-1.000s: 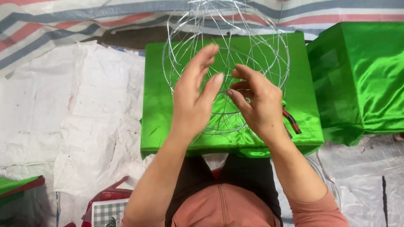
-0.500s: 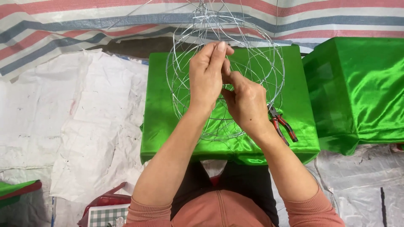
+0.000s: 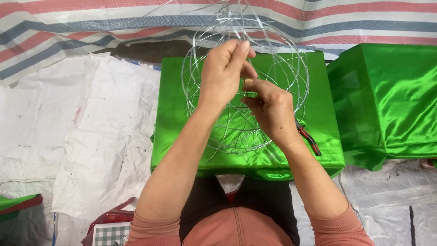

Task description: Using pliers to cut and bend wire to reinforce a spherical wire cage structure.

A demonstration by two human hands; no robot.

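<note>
A round frame of thin silver wire stands over a box covered in shiny green cloth. My left hand is raised inside the frame, its thumb and fingers pinched on a wire near the top. Just below and to the right, my right hand pinches a wire close to the left fingertips. Pliers with red handles lie on the green box, partly hidden behind my right wrist.
A second green-covered box stands at the right. White woven sheeting covers the floor at the left, and a striped tarp lies beyond. A red basket with a checked cloth sits at the lower left.
Both hands rose toward the top of the wire frame and closed in on each other. My left hand went from spread fingers to a pinch on a wire.
</note>
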